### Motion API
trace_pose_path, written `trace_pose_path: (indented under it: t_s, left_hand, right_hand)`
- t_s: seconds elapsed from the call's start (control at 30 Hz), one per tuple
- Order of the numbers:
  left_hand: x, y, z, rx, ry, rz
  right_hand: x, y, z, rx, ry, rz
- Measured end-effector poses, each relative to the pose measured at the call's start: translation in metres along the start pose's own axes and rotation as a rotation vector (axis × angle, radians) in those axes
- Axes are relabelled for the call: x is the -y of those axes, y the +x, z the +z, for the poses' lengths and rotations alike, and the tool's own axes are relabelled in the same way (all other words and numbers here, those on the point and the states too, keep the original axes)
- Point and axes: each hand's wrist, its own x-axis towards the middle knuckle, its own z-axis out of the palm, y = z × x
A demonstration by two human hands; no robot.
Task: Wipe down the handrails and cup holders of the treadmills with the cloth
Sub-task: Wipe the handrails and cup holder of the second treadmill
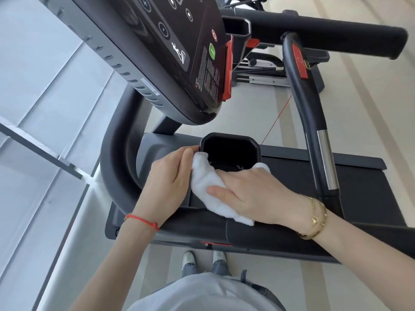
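A black cup holder (231, 141) sits below the treadmill console. My right hand (253, 194) presses a white cloth (206, 182) against its near rim, with part of the cloth pushed inside and the fingertips hidden in the holder. My left hand (168, 178) grips the holder's left edge, fingers curled against the cloth. The padded front handrail (258, 236) runs under my right wrist. A curved grey handrail (116, 158) bends around on the left. Another cup holder (238, 28) is at the console's far side.
The dark console (175, 52) with a red safety clip (228, 70) hangs over the work area. A black bar with a chrome grip (325, 160) stands at the right. A long padded rail (325, 32) crosses the top. Glass wall panels (45, 108) lie left.
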Motion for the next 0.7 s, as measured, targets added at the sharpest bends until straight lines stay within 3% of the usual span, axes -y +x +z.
trace_pose_path:
  t_s: [0.13,0.27,0.33,0.4,0.53,0.7]
  left_hand:
    - [-0.003,-0.002,0.002,-0.02,0.102,0.033]
    - [-0.003,-0.005,0.004,-0.037,0.148,0.049]
    - [-0.003,-0.004,0.006,-0.042,0.175,0.047]
    - [-0.005,-0.004,0.008,-0.044,0.184,0.034]
    - [-0.007,-0.007,0.015,-0.042,0.194,-0.011]
    - [-0.009,-0.01,0.02,-0.063,0.235,-0.02]
  right_hand:
    - [-0.021,-0.023,-0.003,-0.034,0.141,-0.086]
    - [-0.049,-0.041,-0.004,-0.11,-0.108,-0.142]
    - [-0.058,-0.048,-0.002,-0.102,-0.042,-0.079]
    - [-0.053,-0.049,0.004,-0.105,0.193,0.017]
    - [-0.037,-0.031,0.023,-0.222,0.484,0.219]
    - [-0.054,0.008,0.01,-0.176,0.647,0.385]
